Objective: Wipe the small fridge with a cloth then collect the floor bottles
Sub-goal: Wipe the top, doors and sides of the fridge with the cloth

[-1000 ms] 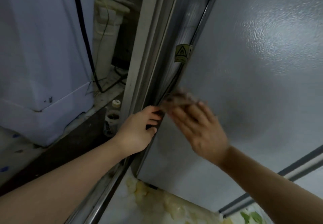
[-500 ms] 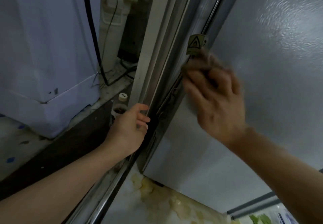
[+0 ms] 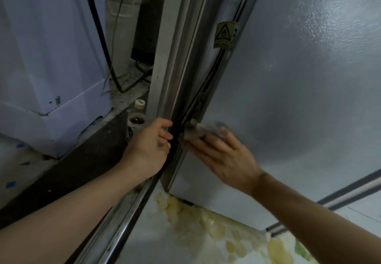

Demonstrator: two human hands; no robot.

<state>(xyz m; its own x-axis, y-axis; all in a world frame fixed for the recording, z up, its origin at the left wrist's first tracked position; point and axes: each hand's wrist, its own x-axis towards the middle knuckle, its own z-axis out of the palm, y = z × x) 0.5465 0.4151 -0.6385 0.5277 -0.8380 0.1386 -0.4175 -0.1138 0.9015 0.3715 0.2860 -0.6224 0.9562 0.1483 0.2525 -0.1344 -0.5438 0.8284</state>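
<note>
The grey fridge side (image 3: 288,98) fills the right half of the head view. My right hand (image 3: 224,158) presses a small greyish cloth (image 3: 198,130) flat against the fridge's left edge, low down; the cloth is blurred and mostly under my fingers. My left hand (image 3: 150,146) rests on the metal frame post (image 3: 173,78) just left of the fridge, fingers curled loosely at its edge. A small bottle (image 3: 137,119) with a pale cap and dark contents stands on the floor behind my left hand.
A white appliance (image 3: 51,57) stands at the left with a black cable (image 3: 99,37) hanging beside it. A yellow warning sticker (image 3: 223,35) sits on the fridge's edge. Yellowish patterned flooring (image 3: 195,226) lies below the fridge. A dark sill runs along the lower left.
My right hand with the cloth went up to the warning sticker, then came back down the fridge's edge beside my left hand. My left hand barely moved.
</note>
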